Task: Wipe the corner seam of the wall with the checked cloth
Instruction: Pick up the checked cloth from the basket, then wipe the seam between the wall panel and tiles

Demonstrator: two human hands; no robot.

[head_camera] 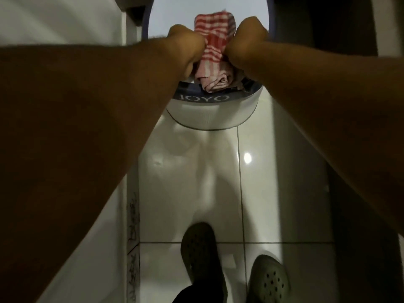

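The red-and-white checked cloth (215, 48) is bunched and twisted between both fists, held over a white bucket. My left hand (188, 43) grips its left side and my right hand (249, 39) grips its right side, the two fists close together. A folded end of the cloth hangs down to the bucket's near rim. Both forearms reach forward and fill the sides of the view. The wall's corner seam is not clearly visible.
The white bucket (209, 114) with a blue rim stands on glossy white floor tiles (192, 182). A white wall (65, 20) runs along the left, a dark surface along the right. Two grey clogs (202, 256) stand at the bottom.
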